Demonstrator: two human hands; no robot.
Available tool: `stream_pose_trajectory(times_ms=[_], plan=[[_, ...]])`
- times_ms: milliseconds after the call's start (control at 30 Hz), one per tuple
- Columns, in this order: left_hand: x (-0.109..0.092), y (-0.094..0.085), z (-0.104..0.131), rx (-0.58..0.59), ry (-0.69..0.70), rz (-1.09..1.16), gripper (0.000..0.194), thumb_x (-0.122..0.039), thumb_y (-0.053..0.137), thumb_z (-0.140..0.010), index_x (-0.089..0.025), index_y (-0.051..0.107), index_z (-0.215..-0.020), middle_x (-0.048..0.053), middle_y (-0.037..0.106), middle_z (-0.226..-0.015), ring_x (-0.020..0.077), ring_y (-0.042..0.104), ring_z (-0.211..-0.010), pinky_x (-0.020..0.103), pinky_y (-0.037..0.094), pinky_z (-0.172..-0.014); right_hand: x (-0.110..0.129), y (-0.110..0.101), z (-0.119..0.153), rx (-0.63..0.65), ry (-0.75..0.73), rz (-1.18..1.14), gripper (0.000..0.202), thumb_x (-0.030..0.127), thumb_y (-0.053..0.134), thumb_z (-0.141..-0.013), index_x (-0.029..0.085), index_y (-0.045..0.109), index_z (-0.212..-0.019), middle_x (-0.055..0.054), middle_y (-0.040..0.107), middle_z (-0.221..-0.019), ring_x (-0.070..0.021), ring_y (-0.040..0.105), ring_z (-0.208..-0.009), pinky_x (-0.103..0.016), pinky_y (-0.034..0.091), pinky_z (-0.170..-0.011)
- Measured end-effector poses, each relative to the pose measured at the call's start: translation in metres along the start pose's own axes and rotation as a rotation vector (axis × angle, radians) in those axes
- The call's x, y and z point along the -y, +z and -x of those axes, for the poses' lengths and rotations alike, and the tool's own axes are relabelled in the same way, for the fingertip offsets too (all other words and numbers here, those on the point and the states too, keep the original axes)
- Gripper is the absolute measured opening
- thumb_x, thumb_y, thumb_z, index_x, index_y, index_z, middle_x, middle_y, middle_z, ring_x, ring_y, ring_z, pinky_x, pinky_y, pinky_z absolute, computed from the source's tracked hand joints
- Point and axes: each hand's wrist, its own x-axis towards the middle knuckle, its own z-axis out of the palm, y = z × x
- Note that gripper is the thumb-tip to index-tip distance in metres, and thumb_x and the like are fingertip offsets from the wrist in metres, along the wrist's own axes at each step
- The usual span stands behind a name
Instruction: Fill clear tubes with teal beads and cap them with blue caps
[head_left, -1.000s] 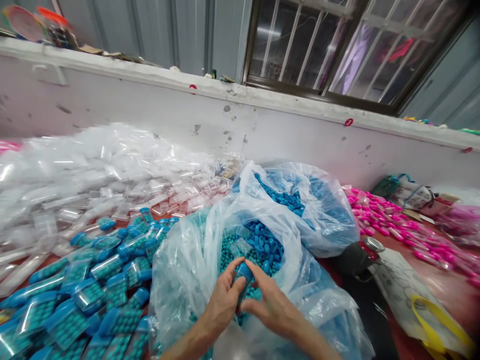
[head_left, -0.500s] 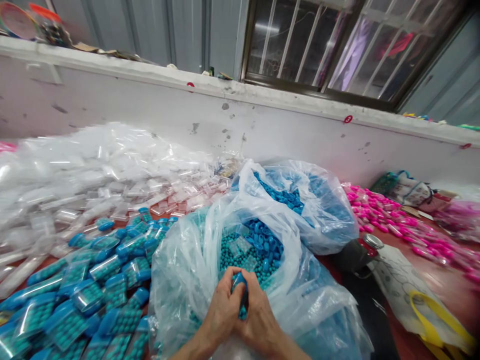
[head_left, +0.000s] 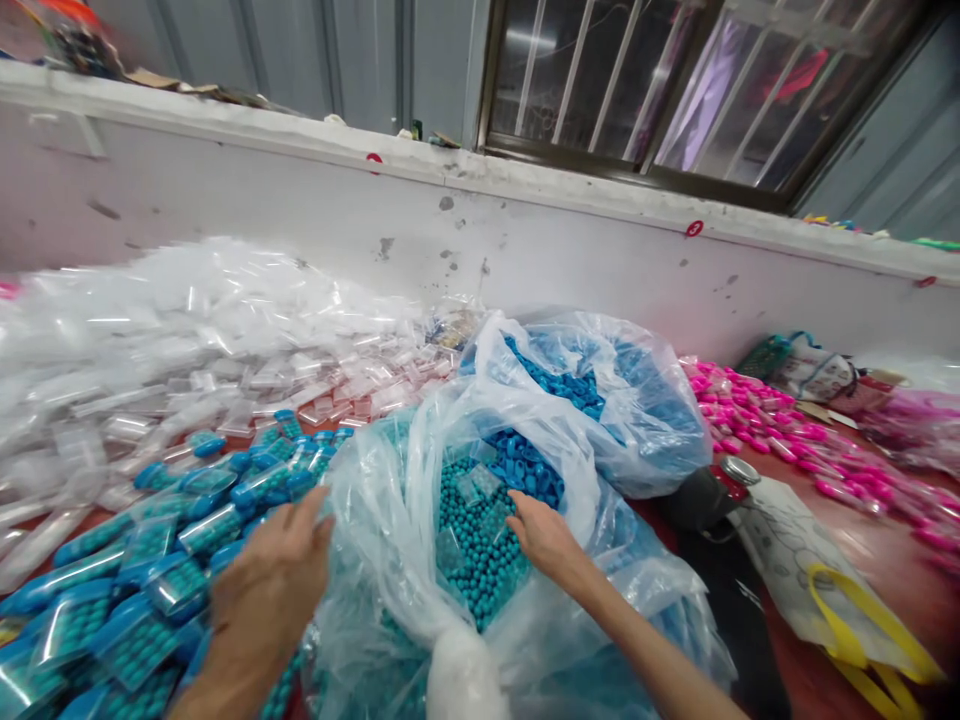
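My left hand (head_left: 274,575) is over the pile of filled containers (head_left: 139,640), which are clear with blue caps and teal beads inside. It is slightly blurred, its fingers stretched and apart, with nothing visible in them. My right hand (head_left: 541,530) reaches into the open plastic bag (head_left: 405,490), fingertips a little apart beside a clear empty container (head_left: 480,485). Loose teal beads (head_left: 480,560) fill the near part of the bag's opening. Blue caps (head_left: 525,468) lie heaped at its far right side.
A second bag (head_left: 652,420) with more blue parts stands behind. Clear empty containers (head_left: 225,350) are heaped at the left. Pink items (head_left: 780,430) spread across the right of the red table (head_left: 862,540). A tote with yellow handles (head_left: 795,550) lies at the right.
My hands have separated. They were together on a blue-capped container over the bag; the left has moved left to the filled pile, the right into the bag. That container is no longer between them.
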Motion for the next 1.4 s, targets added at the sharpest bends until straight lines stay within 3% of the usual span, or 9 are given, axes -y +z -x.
stream_pose_trajectory(times_ms=[133,233,367,533,733,900,1000,1200,1400], plan=[[-0.066,0.019,0.002,0.348,0.187,0.347,0.031,-0.029,0.035,-0.083,-0.021,0.06,-0.099,0.002,0.067,-0.077,0.0169,0.061,-0.072,0.026,0.044,-0.067,0.025,0.011,0.0,0.036,-0.055,0.01,0.03,0.025,0.045,-0.084,0.017,0.052,-0.112,-0.01,0.061,-0.105,-0.0212,0.055,-0.1,-0.028,0.038,-0.083],[-0.092,0.037,-0.004,0.356,0.146,0.469,0.031,-0.025,0.033,-0.083,-0.02,0.056,-0.104,0.001,0.065,-0.075,0.0158,0.061,-0.072,0.025,0.043,-0.067,0.049,0.031,0.0,0.091,-0.119,0.007,0.043,0.032,0.056,-0.077,0.019,0.047,-0.117,-0.011,0.06,-0.104,-0.0231,0.058,-0.092,-0.03,0.041,-0.076],[-0.089,0.059,-0.002,0.444,0.217,0.407,0.033,-0.018,0.036,-0.08,-0.019,0.055,-0.107,0.005,0.063,-0.092,0.0169,0.059,-0.087,0.028,0.042,-0.079,0.058,0.054,-0.015,0.15,-0.194,-0.188,0.034,0.02,0.056,-0.071,0.017,0.054,-0.104,-0.011,0.061,-0.098,-0.0223,0.059,-0.085,-0.03,0.043,-0.069],[-0.079,0.074,0.005,0.463,0.19,0.387,0.045,-0.018,0.038,-0.078,-0.013,0.042,-0.123,0.013,0.054,-0.115,0.0205,0.053,-0.102,0.032,0.039,-0.086,0.031,0.046,-0.026,0.189,0.01,-0.607,0.015,0.018,0.044,-0.075,0.016,0.052,-0.088,0.004,0.051,-0.05,-0.0141,0.053,-0.046,-0.024,0.042,-0.046],[-0.091,0.097,0.002,0.877,-0.008,0.719,0.041,-0.027,0.04,-0.074,-0.012,0.049,-0.111,0.0,0.06,-0.065,0.0138,0.053,-0.049,0.025,0.042,-0.05,0.021,0.033,-0.004,0.152,0.091,-1.127,0.018,0.028,0.05,-0.069,0.019,0.048,-0.084,0.009,0.047,-0.047,-0.0086,0.044,-0.035,-0.02,0.039,-0.036],[-0.095,0.101,0.008,0.843,0.128,0.492,0.017,-0.019,0.044,-0.065,-0.015,0.058,-0.074,0.001,0.059,-0.062,0.0157,0.056,-0.061,0.025,0.041,-0.059,0.016,0.034,0.004,0.248,0.098,-1.013,0.009,0.022,0.048,-0.068,0.018,0.05,-0.075,0.008,0.049,-0.051,-0.0076,0.045,-0.035,-0.018,0.037,-0.033],[-0.099,0.096,0.004,0.866,0.223,0.257,0.003,-0.016,0.052,-0.056,-0.018,0.054,-0.055,0.005,0.063,-0.066,0.0244,0.059,-0.076,0.032,0.042,-0.07,0.004,0.025,0.001,0.132,0.086,-0.883,0.011,0.02,0.047,-0.072,0.018,0.053,-0.08,0.007,0.047,-0.049,-0.008,0.046,-0.039,-0.016,0.036,-0.034],[-0.128,0.124,-0.019,0.975,0.06,0.213,0.03,-0.01,0.064,-0.041,-0.02,0.037,-0.035,0.001,0.049,-0.04,0.0298,0.061,-0.069,0.037,0.045,-0.067,-0.018,0.016,0.001,0.054,0.094,-0.843,0.01,0.021,0.046,-0.072,0.018,0.054,-0.078,0.005,0.048,-0.058,-0.0083,0.05,-0.045,-0.015,0.037,-0.033],[-0.146,0.157,-0.024,1.004,-0.166,0.467,0.02,-0.015,0.06,-0.059,-0.019,0.042,-0.05,-0.002,0.044,-0.039,0.0259,0.061,-0.063,0.036,0.049,-0.059,-0.026,0.019,0.005,0.009,0.118,-0.893,0.01,0.023,0.043,-0.074,0.018,0.051,-0.074,0.006,0.045,-0.05,-0.0083,0.045,-0.039,-0.017,0.037,-0.032]])
